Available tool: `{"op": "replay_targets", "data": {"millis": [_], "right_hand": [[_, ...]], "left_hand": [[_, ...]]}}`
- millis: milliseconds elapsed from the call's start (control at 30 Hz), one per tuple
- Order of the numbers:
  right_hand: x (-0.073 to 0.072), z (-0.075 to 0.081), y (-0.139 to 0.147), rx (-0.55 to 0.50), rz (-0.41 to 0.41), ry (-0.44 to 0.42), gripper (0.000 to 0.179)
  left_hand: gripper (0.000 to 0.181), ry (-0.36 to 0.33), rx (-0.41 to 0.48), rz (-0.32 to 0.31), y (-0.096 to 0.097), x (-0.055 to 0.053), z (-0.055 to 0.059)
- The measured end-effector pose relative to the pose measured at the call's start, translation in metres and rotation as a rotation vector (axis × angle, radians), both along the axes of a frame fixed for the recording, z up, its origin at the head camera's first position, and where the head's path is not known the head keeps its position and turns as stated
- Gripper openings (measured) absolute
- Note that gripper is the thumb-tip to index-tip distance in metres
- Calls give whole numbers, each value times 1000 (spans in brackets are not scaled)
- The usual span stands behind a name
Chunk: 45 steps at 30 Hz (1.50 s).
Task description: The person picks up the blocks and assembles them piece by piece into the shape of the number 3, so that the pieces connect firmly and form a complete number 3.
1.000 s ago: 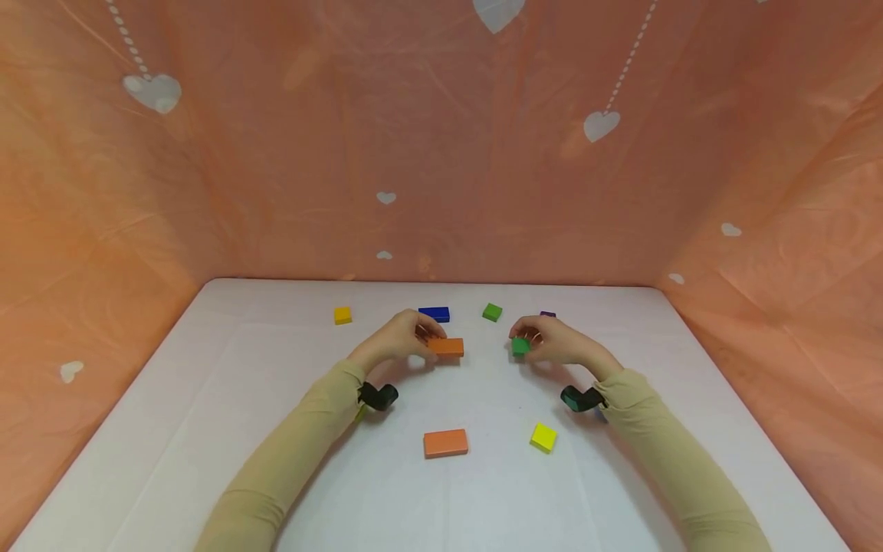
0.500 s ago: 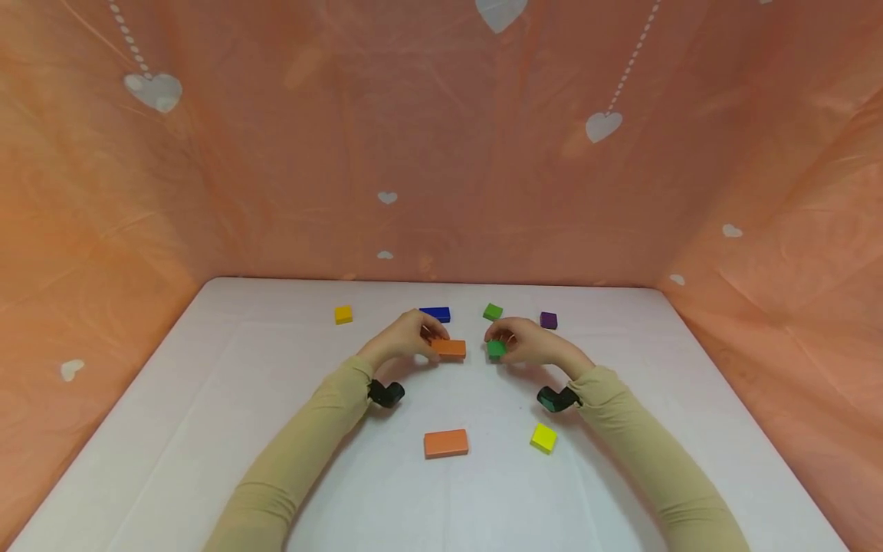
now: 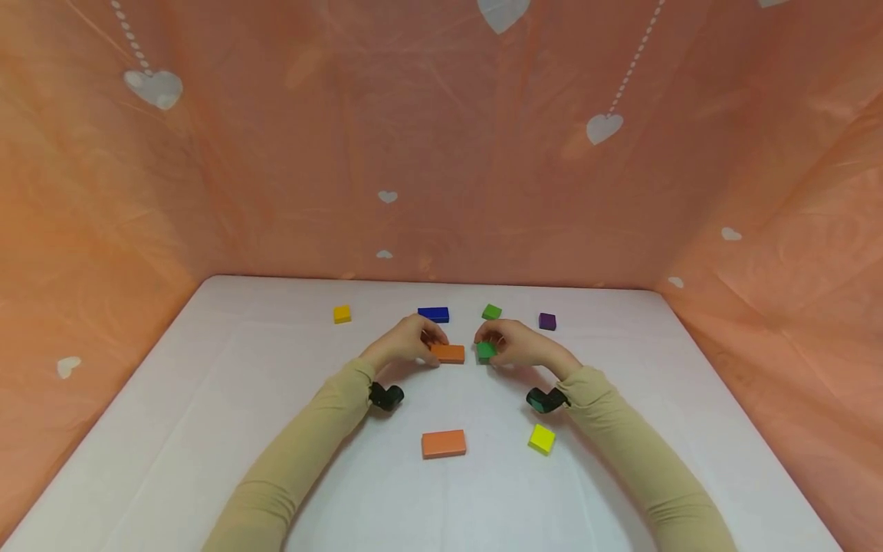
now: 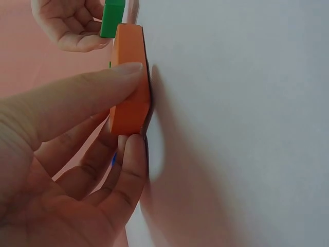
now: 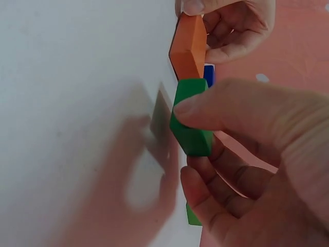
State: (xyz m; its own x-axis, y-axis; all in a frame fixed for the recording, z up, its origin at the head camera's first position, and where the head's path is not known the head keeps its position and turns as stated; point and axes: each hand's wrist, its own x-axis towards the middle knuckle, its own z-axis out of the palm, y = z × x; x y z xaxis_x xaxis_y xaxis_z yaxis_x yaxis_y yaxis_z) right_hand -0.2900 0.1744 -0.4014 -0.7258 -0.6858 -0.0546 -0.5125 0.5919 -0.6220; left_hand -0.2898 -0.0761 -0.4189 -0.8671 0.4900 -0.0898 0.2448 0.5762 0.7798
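Observation:
My left hand (image 3: 407, 341) pinches an orange rectangular block (image 3: 450, 354) between thumb and fingers, low over the white table. In the left wrist view the thumb lies across the broad face of this orange block (image 4: 128, 98). Just to its right, my right hand (image 3: 520, 345) holds a green block (image 3: 486, 352) by thumb and fingertips. The right wrist view has the green block (image 5: 191, 116) casting a shadow on the tabletop. A narrow gap separates the two held blocks in the head view.
Behind the hands lie a yellow-orange block (image 3: 342, 314), a blue block (image 3: 433, 315), a light green block (image 3: 492, 312) and a purple block (image 3: 547, 321). Nearer the front are a second orange block (image 3: 444, 444) and a bright yellow block (image 3: 542, 439). An orange curtain (image 3: 441, 153) surrounds the table.
My right hand has carried the green block leftward, close to the orange block, uncovering the purple block. The left hand has shifted slightly right and lower, still holding its block.

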Motion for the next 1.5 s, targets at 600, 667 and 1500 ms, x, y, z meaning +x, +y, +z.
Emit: {"op": "replay_targets", "data": {"millis": [600,667,1500], "right_hand": [[-3,-11,-12,8,35,1,33],[-3,-11,-13,5,39,3,33],[1,-7,-20,2,21,-32,32]], "left_hand": [[32,4,16,6,-1,2,0],[32,-2,16,4,0,2,0],[34,-5,35,-15,-2,4,-3]]}}
